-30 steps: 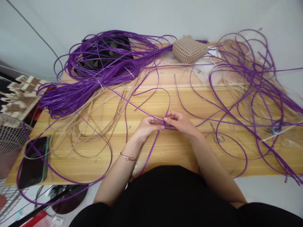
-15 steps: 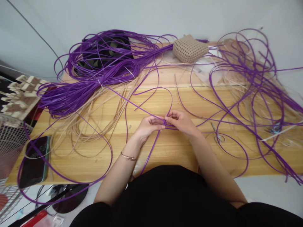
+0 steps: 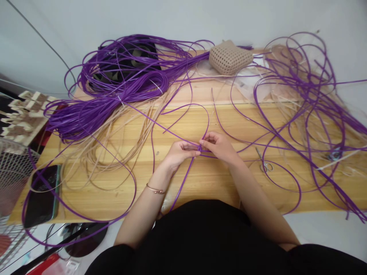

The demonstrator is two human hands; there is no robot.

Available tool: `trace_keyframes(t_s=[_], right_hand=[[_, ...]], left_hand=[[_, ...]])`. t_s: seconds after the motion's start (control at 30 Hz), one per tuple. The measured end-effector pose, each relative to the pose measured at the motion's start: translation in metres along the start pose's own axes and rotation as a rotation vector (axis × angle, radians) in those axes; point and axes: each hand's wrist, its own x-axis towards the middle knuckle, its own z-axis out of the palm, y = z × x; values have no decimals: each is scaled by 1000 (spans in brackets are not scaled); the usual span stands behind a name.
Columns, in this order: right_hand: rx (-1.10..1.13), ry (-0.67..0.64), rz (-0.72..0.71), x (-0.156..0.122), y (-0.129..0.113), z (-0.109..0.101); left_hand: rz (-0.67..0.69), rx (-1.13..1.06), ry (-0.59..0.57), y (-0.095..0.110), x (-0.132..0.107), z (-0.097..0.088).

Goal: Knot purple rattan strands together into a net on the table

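Purple plastic weaving cords cross in a small knot held between my two hands. My left hand pinches the knot from the left, thumb and fingers pressed together. From the right, my right hand pinches the cords at the knot with thumb and forefinger. Loose cord ends run out from here: one toward my body, one up left to the bundle, a loop above, others to the right. The finer weave of the knot is partly hidden by my fingertips.
A thick purple cord bundle lies at the back left over beige cords. A beige woven pouch sits at the back. Small scissors lie right of my hands, near tangled purple cords. A phone rests at the left edge.
My right hand has lifted very slightly at the knot. Otherwise both hands keep their pinch, and the view has shifted a little.
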Motion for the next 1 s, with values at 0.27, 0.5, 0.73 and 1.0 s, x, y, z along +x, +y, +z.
trace_keyframes(t_s=[0.27, 0.5, 0.73, 1.0], right_hand=[[-148, 26, -44, 1, -1, 2], [-572, 160, -177, -4, -4, 6], [-1006, 232, -100, -11, -11, 16], [-873, 248, -115, -9, -8, 17]], left_hand=[[-8, 29, -3, 0, 0, 0], [-34, -1, -33, 0, 0, 2], [-80, 32, -35, 5, -3, 6], [-57, 65, 10, 7, -4, 10]])
